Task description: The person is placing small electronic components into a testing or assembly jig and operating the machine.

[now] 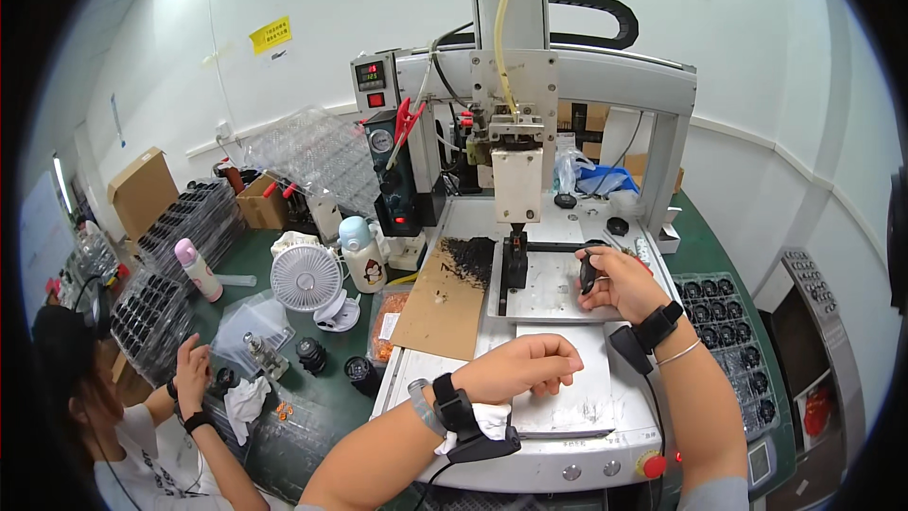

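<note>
My right hand point(622, 284) pinches a small black round part point(588, 273) over the metal plate point(553, 295) of a benchtop machine. Closer to me, my left hand point(530, 364) is curled above the machine's white front; its palm side is hidden, so I cannot see whether anything is in it. White cloth or tissue point(492, 416) shows under the strap at my left wrist. Left of my right hand, a black piece point(514, 260) stands upright under the nozzle of the machine head point(517, 185).
Stained cardboard point(440, 308) lies left of the plate. A red stop button point(652, 464) sits on the front edge. Clear trays of black parts point(724, 322) lie at the right. Leftward are a small fan point(306, 279), a bottle point(359, 260) and a co-worker's raised hand point(192, 374).
</note>
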Demonstrator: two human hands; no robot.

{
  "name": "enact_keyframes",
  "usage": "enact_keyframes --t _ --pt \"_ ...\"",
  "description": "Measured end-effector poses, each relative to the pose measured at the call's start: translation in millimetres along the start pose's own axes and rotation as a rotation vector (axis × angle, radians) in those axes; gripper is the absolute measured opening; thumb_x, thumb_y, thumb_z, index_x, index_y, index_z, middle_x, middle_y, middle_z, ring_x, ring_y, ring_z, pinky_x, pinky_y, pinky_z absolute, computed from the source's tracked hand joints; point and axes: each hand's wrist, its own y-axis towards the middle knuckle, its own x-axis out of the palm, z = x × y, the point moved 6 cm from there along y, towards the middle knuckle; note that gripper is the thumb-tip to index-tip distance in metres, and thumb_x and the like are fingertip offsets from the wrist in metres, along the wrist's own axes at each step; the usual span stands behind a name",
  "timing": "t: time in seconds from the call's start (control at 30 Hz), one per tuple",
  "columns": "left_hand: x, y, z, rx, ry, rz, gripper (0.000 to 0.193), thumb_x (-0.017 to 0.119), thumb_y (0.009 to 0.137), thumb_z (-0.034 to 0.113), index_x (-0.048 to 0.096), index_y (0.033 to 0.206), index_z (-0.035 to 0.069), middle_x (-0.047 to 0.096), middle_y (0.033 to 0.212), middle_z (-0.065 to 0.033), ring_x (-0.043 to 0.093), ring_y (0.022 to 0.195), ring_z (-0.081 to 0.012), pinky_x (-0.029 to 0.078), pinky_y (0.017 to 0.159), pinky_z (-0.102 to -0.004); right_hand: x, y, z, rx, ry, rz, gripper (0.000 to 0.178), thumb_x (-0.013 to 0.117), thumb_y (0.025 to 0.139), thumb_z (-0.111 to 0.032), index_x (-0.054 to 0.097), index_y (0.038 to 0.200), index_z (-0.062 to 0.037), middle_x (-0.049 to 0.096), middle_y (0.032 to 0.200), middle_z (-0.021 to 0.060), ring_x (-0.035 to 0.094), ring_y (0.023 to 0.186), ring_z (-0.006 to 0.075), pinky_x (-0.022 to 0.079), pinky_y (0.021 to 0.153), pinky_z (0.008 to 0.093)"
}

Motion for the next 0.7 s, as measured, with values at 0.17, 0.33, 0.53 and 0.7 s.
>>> enact_keyframes --t 0.17,0.33,0.53,0.7 --pt "0.6 0.5 -2.0 0.008 0.016 -0.002 0.018 0.054 0.087 0.024 0.055 0.095 0.008 0.055 0.08 0.0015 0.049 0.067 -0.0041 0.039 0.057 -0.0173 3.5 -2.4 -0.9 -0.023 0.027 -0.026 0.029 0.046 0.088 -0.016 0.046 0.111 0.0007 0.048 0.078 0.0063 0.06 0.059 0.0178 0.052 0.054 0.0276" --pt "1.8 1.1 -3.6 0.014 0.031 -0.012 0.019 0.054 0.088 0.024 0.055 0.096 0.007 0.054 0.08 0.0012 0.049 0.067 -0.0043 0.04 0.057 -0.0172 2.6 -2.1 -1.4 -0.032 0.012 -0.016 0.029 0.046 0.088 -0.017 0.046 0.112 0.0009 0.048 0.08 0.0068 0.061 0.061 0.0186 0.053 0.054 0.0277" --pt "4.0 -0.8 -2.5 0.017 0.024 -0.019 0.019 0.054 0.087 0.024 0.055 0.097 0.007 0.054 0.08 0.0017 0.049 0.068 -0.0043 0.04 0.057 -0.0174 4.1 -3.9 -3.0 -0.038 -0.004 -0.003 0.03 0.046 0.088 -0.016 0.046 0.112 0.001 0.047 0.083 0.0078 0.061 0.062 0.0191 0.053 0.054 0.0278" --pt "5.7 -0.8 -2.4 0.016 0.044 -0.019 0.019 0.054 0.087 0.023 0.055 0.096 0.007 0.054 0.079 0.0026 0.048 0.068 -0.004 0.04 0.057 -0.0176 2.3 -2.9 -1.1 -0.044 -0.002 0.004 0.029 0.045 0.088 -0.015 0.046 0.112 0.0011 0.048 0.08 0.0071 0.061 0.061 0.0184 0.053 0.055 0.0279"
